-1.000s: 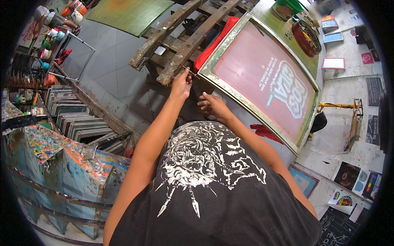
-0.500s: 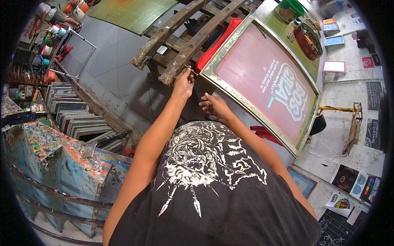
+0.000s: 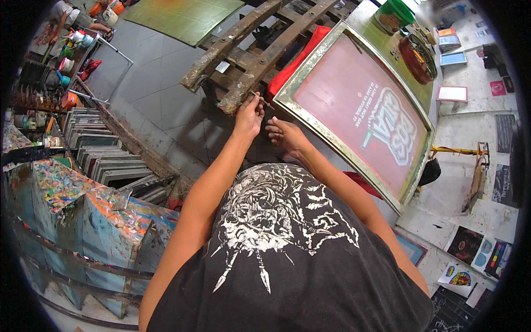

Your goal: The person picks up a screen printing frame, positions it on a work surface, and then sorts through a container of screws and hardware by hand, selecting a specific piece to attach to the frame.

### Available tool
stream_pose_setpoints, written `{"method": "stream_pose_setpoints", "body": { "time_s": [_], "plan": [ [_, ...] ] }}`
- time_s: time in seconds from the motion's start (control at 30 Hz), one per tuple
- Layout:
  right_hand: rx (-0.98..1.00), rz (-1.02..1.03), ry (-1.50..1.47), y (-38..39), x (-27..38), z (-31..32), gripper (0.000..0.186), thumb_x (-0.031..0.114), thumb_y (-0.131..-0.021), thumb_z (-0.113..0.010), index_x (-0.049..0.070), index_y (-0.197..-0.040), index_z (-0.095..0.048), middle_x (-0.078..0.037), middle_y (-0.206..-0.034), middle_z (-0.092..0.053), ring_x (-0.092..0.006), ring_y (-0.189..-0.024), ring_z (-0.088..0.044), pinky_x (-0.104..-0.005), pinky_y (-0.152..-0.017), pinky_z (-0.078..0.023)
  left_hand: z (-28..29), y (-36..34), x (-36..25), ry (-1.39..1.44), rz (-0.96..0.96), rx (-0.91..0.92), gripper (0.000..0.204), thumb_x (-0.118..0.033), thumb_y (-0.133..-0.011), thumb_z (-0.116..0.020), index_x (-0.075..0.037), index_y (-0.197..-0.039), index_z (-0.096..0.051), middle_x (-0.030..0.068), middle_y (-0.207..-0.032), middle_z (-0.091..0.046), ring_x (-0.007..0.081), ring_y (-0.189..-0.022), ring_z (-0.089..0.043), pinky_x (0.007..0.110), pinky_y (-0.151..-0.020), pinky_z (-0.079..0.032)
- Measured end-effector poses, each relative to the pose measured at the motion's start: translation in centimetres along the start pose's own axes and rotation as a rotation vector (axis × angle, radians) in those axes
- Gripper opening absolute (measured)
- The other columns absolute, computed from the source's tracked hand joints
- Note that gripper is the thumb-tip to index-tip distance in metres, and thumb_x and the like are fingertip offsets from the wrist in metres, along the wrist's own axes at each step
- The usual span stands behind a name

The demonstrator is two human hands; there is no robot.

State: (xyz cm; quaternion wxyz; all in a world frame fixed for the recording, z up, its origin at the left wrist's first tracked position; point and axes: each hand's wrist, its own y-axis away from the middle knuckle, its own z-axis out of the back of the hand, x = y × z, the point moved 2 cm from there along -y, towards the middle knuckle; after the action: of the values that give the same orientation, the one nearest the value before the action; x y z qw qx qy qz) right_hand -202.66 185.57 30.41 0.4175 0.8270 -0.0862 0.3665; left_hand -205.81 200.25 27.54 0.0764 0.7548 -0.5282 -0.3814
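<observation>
My left hand (image 3: 250, 115) is closed in a pinch at the near end of a worn, paint-crusted rail (image 3: 265, 62). A small thin brownish piece (image 3: 264, 102) shows by its fingertips, too small to name. Just right of it and lower, my right hand (image 3: 286, 136) hovers with fingers loosely bent and apart, holding nothing visible. To the right of both hands leans a screen-printing frame (image 3: 354, 102) with pinkish mesh and pale lettering. A red cloth-like strip (image 3: 298, 60) lies between the rail and the frame.
A green table (image 3: 381, 47) behind the frame carries a green tub (image 3: 394, 15) and a round dark-red tray (image 3: 416, 58). Several stacked frames (image 3: 108, 157) stand at left, beside a paint-splattered bench (image 3: 94, 199). A green board (image 3: 182, 19) is at the far side. Another person (image 3: 77, 19) is at far left.
My right hand has moved slightly left and up, nearer to my left hand. The left hand stays pinched at the rail's end, and the whole view has shifted slightly.
</observation>
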Motion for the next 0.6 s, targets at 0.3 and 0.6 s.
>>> {"method": "stream_pose_setpoints", "body": {
  "time_s": [0.3, 0.6],
  "plan": [
    [-0.034, 0.162, 0.024, -1.7, 0.4, -1.7, 0.026, 0.029, -0.091, -0.061, 0.004, -0.098, -0.061, 0.0, -0.081, -0.062, -0.0074, -0.067, -0.054, -0.0204, -0.058, -0.041, 1.7, 2.1, 1.2, -0.026, -0.001, 0.052, 0.011, -0.016, -0.09, -0.063, -0.012, -0.099, -0.066, -0.0027, -0.084, -0.064, 0.007, -0.07, -0.053, 0.023, -0.065, -0.043],
    [-0.073, 0.218, -0.003, -0.4, 0.5, -1.9, 0.021, 0.017, -0.088, -0.064, -0.001, -0.1, -0.061, -0.002, -0.083, -0.064, -0.0076, -0.068, -0.055, -0.0199, -0.061, -0.042, 2.0, 2.1, 1.1, -0.054, -0.003, 0.055, 0.012, -0.018, -0.089, -0.063, -0.012, -0.1, -0.066, -0.0023, -0.084, -0.063, 0.0084, -0.072, -0.052, 0.024, -0.066, -0.043]
  ]
}}
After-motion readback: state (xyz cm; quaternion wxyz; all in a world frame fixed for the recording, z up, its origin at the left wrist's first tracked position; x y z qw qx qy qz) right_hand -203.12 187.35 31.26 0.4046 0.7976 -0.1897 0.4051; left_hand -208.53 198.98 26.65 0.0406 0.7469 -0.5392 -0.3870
